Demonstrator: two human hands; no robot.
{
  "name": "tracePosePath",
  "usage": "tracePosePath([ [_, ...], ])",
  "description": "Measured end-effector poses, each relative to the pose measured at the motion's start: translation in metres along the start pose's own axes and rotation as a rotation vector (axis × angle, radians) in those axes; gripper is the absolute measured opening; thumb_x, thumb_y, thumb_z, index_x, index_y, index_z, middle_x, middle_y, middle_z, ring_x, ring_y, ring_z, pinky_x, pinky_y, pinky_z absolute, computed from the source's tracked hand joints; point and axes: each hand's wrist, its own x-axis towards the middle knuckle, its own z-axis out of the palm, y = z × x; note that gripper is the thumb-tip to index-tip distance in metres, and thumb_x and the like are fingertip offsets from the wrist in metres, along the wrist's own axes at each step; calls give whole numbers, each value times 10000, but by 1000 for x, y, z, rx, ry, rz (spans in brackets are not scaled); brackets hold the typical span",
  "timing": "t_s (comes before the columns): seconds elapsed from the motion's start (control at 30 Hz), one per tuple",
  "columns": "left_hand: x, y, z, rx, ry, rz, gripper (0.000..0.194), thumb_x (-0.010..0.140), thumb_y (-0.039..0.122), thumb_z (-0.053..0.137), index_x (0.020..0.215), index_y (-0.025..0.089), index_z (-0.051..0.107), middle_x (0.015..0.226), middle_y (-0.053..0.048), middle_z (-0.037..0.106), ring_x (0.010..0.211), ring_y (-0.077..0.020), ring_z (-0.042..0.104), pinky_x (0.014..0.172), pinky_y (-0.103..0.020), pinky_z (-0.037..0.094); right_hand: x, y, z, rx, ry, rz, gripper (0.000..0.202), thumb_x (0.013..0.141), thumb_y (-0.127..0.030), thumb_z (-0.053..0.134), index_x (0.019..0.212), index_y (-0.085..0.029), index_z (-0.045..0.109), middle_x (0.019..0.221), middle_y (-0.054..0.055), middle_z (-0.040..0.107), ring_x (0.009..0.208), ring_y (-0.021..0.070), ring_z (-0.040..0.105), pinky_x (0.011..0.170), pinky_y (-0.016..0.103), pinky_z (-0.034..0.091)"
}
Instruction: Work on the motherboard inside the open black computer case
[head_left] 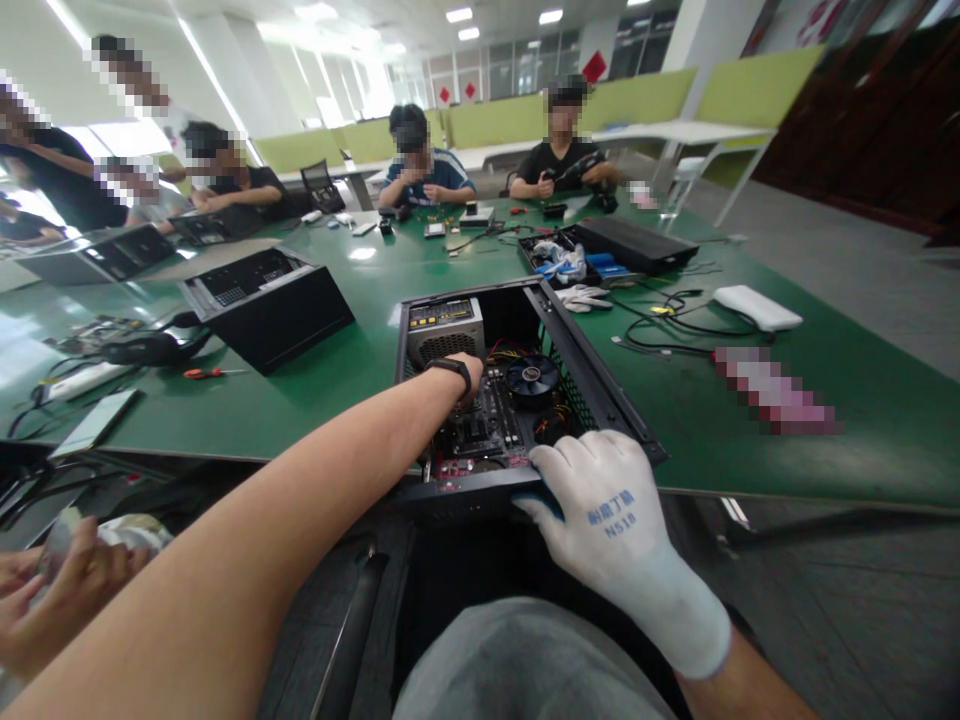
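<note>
An opened black computer case (600,385) lies at the table's near edge, its inside facing up. My left hand (471,378), bare with a black band at the wrist, reaches in beside the silver power supply (450,335) and over the motherboard (484,415). Its fingers look curled; the tips and whatever they hold are hidden. A dark round cooling fan (532,376) sits just right of that hand. My right hand (600,500), in a white work glove, is closed around the near edge of the case, fingers on top and thumb below.
Another black case (277,310) stands at the left, near an orange screwdriver (214,373). Gloves (581,298), cables (660,320) and a white object (757,307) lie right. A neighbour's hands (64,570) are at lower left; several people sit or stand around the table.
</note>
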Motion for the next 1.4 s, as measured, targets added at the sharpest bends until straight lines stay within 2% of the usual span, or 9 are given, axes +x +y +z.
tracePosePath([
  [0.2, 0, -1, 0, -8, -1, 2, 560, 508, 217, 882, 1053, 143, 778, 1092, -170, 752, 982, -306, 711, 824, -316, 576, 0, -1, -3, -5, 20, -12, 308, 792, -466, 704, 966, -227, 617, 833, 43, 570, 813, 226, 447, 780, 390, 249],
  [0.4, 2, -1, 1, -13, -4, 2, 571, 499, 237, 891, 1054, 176, 776, 1099, -153, 752, 999, -297, 707, 843, -301, 564, 1, -1, -1, 1, 4, -5, 315, 807, -475, 688, 994, -230, 620, 852, 45, 573, 830, 228, 446, 790, 394, 252],
  [0.57, 1, -1, 1, -10, 3, 9, 596, 521, 254, 886, 1095, 144, 765, 1123, -175, 742, 1016, -308, 703, 874, -320, 559, 0, -1, -1, -2, 9, -1, 332, 794, -471, 706, 1001, -225, 625, 852, 49, 575, 837, 225, 444, 802, 394, 250],
  [0.87, -5, 1, -3, 41, -11, -6, 581, 560, 273, 867, 1115, 145, 759, 1128, -148, 748, 1024, -279, 703, 872, -279, 557, 1, -1, -3, 1, 6, 2, 315, 804, -466, 692, 1000, -229, 623, 853, 43, 572, 832, 231, 439, 797, 388, 246],
  [1.4, 0, -2, 1, -9, 3, 9, 594, 534, 302, 878, 1089, 123, 766, 1090, -169, 752, 975, -297, 713, 850, -318, 569, 1, -2, 0, -6, 17, -2, 328, 795, -478, 699, 994, -232, 612, 849, 37, 569, 836, 231, 442, 799, 385, 249],
])
